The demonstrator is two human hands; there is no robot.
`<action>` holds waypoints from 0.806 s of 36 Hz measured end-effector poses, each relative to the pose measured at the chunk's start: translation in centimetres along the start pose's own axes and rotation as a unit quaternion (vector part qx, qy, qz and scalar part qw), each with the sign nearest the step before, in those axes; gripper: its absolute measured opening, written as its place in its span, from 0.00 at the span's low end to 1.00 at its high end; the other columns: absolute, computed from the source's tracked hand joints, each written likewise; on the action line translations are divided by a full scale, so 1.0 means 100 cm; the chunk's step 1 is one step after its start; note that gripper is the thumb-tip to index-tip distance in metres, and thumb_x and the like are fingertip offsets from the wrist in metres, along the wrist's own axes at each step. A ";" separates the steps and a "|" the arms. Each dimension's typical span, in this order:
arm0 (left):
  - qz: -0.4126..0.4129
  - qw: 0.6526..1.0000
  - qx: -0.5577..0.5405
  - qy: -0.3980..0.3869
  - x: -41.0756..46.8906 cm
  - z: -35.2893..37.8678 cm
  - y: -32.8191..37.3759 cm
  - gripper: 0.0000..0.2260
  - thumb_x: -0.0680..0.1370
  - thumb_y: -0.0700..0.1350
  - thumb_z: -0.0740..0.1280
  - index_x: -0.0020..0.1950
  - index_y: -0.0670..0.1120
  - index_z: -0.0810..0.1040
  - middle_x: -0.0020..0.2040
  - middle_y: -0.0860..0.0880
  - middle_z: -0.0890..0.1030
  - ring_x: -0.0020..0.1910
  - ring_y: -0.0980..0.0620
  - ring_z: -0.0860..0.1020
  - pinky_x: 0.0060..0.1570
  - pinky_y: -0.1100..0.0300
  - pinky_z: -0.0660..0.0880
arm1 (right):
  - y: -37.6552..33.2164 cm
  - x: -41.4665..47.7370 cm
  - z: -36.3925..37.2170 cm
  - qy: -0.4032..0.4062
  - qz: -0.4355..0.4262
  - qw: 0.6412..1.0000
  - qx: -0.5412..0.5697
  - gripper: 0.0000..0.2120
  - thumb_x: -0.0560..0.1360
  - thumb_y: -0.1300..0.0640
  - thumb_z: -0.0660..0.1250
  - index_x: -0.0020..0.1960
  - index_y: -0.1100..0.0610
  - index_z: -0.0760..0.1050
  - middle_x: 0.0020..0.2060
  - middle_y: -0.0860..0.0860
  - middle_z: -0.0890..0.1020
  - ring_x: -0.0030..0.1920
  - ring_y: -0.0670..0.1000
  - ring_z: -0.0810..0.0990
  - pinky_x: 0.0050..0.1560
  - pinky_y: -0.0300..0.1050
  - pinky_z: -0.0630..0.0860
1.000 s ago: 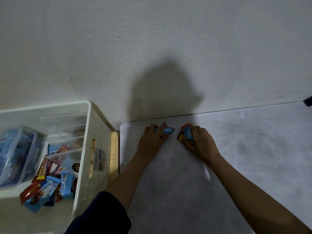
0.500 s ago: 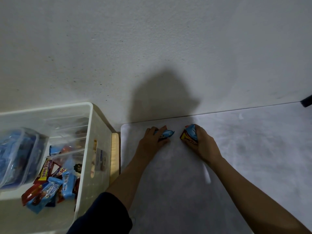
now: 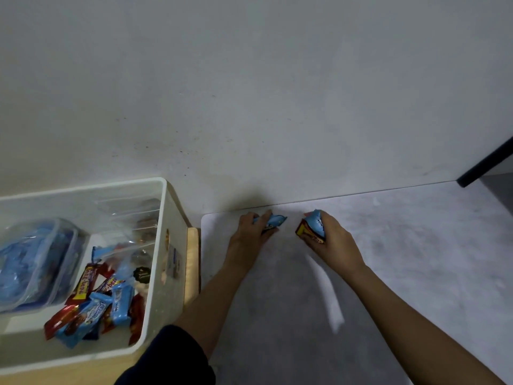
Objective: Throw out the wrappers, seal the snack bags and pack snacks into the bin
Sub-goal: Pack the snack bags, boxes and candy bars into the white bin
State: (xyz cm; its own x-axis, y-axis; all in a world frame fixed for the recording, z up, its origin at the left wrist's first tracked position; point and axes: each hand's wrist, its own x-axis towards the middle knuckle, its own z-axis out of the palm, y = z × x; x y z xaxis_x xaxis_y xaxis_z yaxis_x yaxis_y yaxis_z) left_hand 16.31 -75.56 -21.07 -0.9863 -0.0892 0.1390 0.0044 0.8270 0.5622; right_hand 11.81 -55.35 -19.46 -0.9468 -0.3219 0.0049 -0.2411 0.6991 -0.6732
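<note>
The one view comes from the person's head, facing forward and steeply down over the table (image 3: 416, 245); both forearms enter from the bottom edge and run up to mid-frame, where the left hand (image 3: 249, 234) grips a blue packet (image 3: 276, 220) and the right hand (image 3: 336, 240) grips a bunch of packets (image 3: 311, 227), so the hands lie at the arms' full stretch from the lens; the wide angle takes in the wall (image 3: 249, 79) across the whole upper half; the table's far edge climbs slightly toward the right of the frame; the white bin (image 3: 173, 245) sits at lower left, seen from above into its inside; a dark sleeve (image 3: 166, 357) is nearest, at the bottom edge.
</note>
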 end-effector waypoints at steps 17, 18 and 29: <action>-0.010 0.985 0.013 0.173 -0.046 -0.190 -0.026 0.22 0.77 0.52 0.63 0.71 0.51 0.67 0.58 0.44 0.70 0.56 0.49 0.71 0.51 0.55 0.75 | -0.182 -0.008 -0.004 0.055 -0.165 0.985 0.007 0.22 0.71 0.45 0.69 0.62 0.44 0.67 0.52 0.45 0.77 0.49 0.46 0.77 0.45 0.39 0.73; -0.017 0.983 0.016 0.182 -0.054 -0.203 -0.034 0.21 0.77 0.52 0.63 0.70 0.51 0.67 0.57 0.44 0.70 0.56 0.49 0.71 0.49 0.55 0.75 | -0.197 -0.009 0.003 0.053 -0.173 0.983 0.010 0.22 0.71 0.45 0.69 0.62 0.44 0.67 0.51 0.45 0.77 0.49 0.46 0.77 0.45 0.40 0.74; -0.109 0.975 0.021 0.190 -0.138 -0.297 -0.146 0.22 0.78 0.54 0.61 0.70 0.52 0.67 0.59 0.44 0.70 0.60 0.48 0.69 0.54 0.53 0.73 | -0.321 -0.032 0.110 -0.010 -0.201 0.980 -0.006 0.28 0.71 0.42 0.68 0.67 0.49 0.64 0.55 0.48 0.77 0.52 0.49 0.77 0.50 0.45 0.77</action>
State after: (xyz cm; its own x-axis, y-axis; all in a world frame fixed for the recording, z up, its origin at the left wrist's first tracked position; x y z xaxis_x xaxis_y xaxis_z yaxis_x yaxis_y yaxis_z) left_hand 34.78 -102.89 -6.93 -0.8303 -0.4587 0.3164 -0.2132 0.7861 0.5802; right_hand 24.90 -83.83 -6.04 -0.7709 -0.5847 0.2526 -0.5958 0.5216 -0.6107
